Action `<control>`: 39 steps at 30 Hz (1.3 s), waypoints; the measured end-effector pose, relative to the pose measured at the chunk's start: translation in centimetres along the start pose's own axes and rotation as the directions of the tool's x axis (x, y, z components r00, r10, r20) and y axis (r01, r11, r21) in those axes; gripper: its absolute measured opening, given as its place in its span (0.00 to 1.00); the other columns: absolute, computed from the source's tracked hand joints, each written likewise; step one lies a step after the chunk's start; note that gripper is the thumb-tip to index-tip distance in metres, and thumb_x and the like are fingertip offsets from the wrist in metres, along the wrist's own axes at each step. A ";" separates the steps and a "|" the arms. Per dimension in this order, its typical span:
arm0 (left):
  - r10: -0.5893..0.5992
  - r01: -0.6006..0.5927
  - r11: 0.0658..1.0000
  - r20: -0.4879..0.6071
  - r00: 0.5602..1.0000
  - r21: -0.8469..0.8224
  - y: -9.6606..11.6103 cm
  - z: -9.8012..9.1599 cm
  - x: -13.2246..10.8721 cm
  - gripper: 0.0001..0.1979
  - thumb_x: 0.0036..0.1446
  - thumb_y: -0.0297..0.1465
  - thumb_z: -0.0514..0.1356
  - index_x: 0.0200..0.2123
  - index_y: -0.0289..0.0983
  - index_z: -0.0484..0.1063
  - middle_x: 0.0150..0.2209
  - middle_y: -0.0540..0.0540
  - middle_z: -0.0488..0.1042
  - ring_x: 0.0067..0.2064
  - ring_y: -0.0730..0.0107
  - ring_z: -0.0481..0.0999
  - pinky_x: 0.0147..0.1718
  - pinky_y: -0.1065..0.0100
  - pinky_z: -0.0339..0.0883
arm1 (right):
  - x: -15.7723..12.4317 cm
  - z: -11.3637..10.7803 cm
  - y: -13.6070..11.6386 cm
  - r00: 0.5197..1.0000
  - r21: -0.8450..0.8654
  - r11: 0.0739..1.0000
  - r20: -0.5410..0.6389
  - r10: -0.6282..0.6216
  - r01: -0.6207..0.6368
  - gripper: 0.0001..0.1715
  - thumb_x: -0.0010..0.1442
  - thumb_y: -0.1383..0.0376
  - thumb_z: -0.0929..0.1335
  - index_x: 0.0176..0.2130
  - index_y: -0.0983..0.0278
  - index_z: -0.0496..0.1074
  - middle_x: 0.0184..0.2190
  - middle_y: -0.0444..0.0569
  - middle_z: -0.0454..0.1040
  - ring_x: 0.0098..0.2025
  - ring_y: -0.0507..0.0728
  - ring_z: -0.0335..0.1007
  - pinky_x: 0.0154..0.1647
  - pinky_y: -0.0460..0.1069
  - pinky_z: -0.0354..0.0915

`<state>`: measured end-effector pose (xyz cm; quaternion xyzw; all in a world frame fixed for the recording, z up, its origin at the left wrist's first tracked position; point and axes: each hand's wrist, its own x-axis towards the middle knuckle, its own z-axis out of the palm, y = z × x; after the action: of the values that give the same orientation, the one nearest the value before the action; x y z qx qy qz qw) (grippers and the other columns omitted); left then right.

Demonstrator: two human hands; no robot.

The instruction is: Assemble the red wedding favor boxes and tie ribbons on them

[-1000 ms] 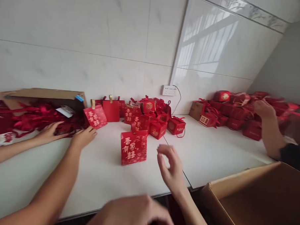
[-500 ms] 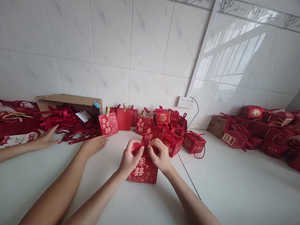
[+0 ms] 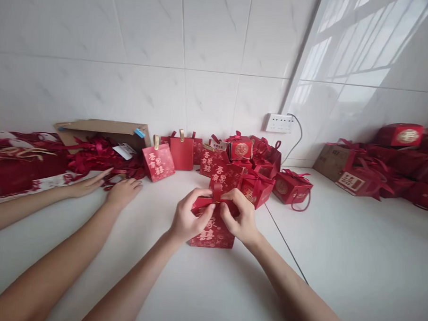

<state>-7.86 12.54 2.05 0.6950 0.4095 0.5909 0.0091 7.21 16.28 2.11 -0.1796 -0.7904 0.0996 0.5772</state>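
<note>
Upright on the white table stands a red gift box (image 3: 216,234) with pale Chinese characters, right in front of me. A red strap handle (image 3: 217,193) rises from its top edge. My left hand (image 3: 193,215) pinches the top edge on the left of the strap, thumb in front and fingers behind. On the other side my right hand (image 3: 242,216) pinches the same edge, its thumb close to the strap's base. The fingertips behind the box are partly hidden.
Several finished-looking red boxes (image 3: 257,188) stand behind. A cardboard box (image 3: 105,126) spills red ribbons at left, where another person's hands (image 3: 123,192) reach. More red boxes (image 3: 399,135) are piled at right. A power strip (image 3: 278,123) hangs on the tiled wall.
The view has tilted down and shifted left. My hands keep their pinch on the box top. The other person's hands have moved closer together by the ribbons.
</note>
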 end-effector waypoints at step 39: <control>-0.028 0.011 0.986 -0.103 0.994 -0.165 1.4 0.5 -1.4 0.03 0.53 0.24 0.58 0.33 0.36 0.66 0.29 0.49 0.69 0.27 0.77 0.69 0.24 0.76 0.63 | -0.4 0.2 -1.1 0.999 -0.027 0.999 -0.004 -0.042 0.042 0.05 0.58 0.72 0.62 0.33 0.63 0.65 0.26 0.44 0.65 0.27 0.50 0.62 0.26 0.45 0.61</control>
<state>-6.59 11.00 1.43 0.6558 0.3662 0.6583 0.0504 6.90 15.09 2.08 -0.1709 -0.7940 0.0765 0.5783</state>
